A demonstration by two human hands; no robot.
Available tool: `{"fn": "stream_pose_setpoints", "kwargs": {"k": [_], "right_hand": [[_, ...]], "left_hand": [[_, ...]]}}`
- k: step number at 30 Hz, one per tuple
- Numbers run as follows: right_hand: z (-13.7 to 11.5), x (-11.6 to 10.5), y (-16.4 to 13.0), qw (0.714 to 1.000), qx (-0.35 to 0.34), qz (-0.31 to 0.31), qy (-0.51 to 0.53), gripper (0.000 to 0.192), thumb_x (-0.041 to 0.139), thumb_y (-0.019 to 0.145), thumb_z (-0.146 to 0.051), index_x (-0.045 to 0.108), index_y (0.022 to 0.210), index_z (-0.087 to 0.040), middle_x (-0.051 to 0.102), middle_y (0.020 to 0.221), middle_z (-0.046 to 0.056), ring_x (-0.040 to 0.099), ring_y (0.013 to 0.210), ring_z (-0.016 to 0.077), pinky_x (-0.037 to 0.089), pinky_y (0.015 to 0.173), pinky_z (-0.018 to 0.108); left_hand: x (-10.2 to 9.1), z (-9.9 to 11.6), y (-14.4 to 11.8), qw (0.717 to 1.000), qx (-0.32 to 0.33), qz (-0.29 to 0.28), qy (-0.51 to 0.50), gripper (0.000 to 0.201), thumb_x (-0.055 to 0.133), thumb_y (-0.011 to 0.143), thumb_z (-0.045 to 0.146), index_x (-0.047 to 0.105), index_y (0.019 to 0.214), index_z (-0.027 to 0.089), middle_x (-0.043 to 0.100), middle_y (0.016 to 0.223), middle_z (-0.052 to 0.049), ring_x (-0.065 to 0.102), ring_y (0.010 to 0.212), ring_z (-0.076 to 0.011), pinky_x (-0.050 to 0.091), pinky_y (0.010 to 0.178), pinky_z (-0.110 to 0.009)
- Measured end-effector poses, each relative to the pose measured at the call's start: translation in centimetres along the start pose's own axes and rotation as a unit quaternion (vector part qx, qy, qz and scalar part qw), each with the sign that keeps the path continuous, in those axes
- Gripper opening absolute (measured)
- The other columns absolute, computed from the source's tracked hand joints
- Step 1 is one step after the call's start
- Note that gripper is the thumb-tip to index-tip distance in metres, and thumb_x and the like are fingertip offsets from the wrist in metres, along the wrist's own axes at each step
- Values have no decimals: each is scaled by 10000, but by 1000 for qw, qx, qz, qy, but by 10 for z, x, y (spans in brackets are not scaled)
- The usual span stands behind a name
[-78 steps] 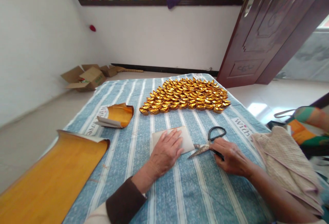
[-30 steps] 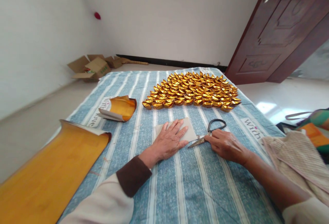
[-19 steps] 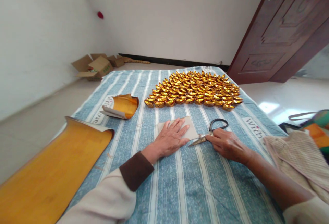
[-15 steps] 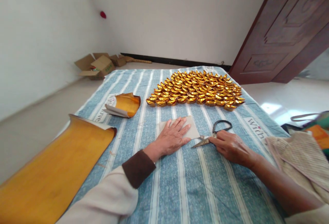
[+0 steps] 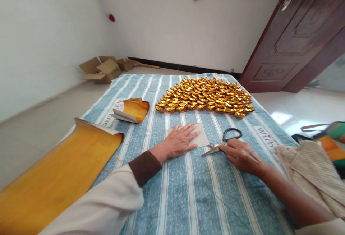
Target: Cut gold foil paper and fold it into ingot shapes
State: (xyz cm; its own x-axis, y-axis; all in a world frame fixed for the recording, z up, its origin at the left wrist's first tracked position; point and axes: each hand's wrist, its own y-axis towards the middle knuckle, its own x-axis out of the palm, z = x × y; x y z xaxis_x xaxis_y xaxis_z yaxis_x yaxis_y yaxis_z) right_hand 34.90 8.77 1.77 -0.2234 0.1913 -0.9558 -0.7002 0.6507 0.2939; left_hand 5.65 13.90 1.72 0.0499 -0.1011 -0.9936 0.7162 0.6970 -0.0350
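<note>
Left hand (image 5: pixel 181 140) lies flat, palm down and fingers spread, on a small pale square sheet of paper (image 5: pixel 201 138) that rests on the blue and white striped cloth (image 5: pixel 188 192); it grips nothing and simply presses the sheet down. Only the sheet's right part and far edge show past the fingers. Right hand (image 5: pixel 239 153) rests on the cloth just to the right of the sheet, its fingers curled loosely over the middle of a pair of black-handled metal scissors (image 5: pixel 222 142). Whether it truly grips them or only lies on them cannot be told. The blades, closed or nearly so, point toward the sheet's near right corner, and the black loops lie beyond the knuckles, away from the person.

Beyond the sheet, farther up the cloth, sits a broad cluster of small folded gold-foil ingots (image 5: pixel 206 98), packed in close rows. Left of the sheet and a little farther off lies a curled scrap of gold foil paper with a white back (image 5: pixel 132 110). Well to the left of the sheet, at the cloth's near left edge, a long wide sheet of gold foil paper (image 5: pixel 59 174) lies with its far end curling up. Right of the scissors, at the cloth's edge, is a folded beige ribbed towel (image 5: pixel 309 170).
</note>
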Motion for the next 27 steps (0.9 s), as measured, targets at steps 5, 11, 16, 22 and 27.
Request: {"fn": "stream_pose_setpoints", "kwargs": {"k": [5,11,16,22,27], "right_hand": [[-1,-1,-2,1000,13,-4,-12,267,448,902,-120,650,1069,-169,490,708,22,451,641,152,328,589,264],[-4,3,-4,999,40,-8,-1,291,429,906,-112,654,1080,-173,495,752,32,473,668,151,349,606,260],[-2,8,-6,999,32,25,18,276,434,915,-138,673,1050,-167,485,729,25,487,658,145,367,600,256],[-3,9,2,999,13,44,23,264,447,916,-147,687,1024,-168,510,719,30,500,655,142,381,598,249],[-7,10,11,998,13,45,40,266,448,910,-133,690,1019,-161,524,713,30,510,658,140,390,605,245]], "left_hand": [[0,1,0,1000,-4,-12,-6,552,331,972,536,326,1457,273,202,1570,-115,175,1431,-320,138,1096,-575],[0,0,1,1000,-10,-20,-15,559,294,972,554,300,1466,294,168,1579,-106,139,1440,-307,119,1099,-573],[-7,5,1,998,-20,-45,-32,549,271,981,525,304,1470,278,155,1581,-111,130,1444,-308,111,1101,-582],[-11,8,1,998,-26,-50,-35,552,262,979,534,303,1470,285,158,1582,-95,110,1449,-294,108,1107,-580],[-12,9,1,998,-28,-54,-30,550,244,981,540,296,1472,298,149,1586,-79,101,1452,-281,106,1111,-573]]}}
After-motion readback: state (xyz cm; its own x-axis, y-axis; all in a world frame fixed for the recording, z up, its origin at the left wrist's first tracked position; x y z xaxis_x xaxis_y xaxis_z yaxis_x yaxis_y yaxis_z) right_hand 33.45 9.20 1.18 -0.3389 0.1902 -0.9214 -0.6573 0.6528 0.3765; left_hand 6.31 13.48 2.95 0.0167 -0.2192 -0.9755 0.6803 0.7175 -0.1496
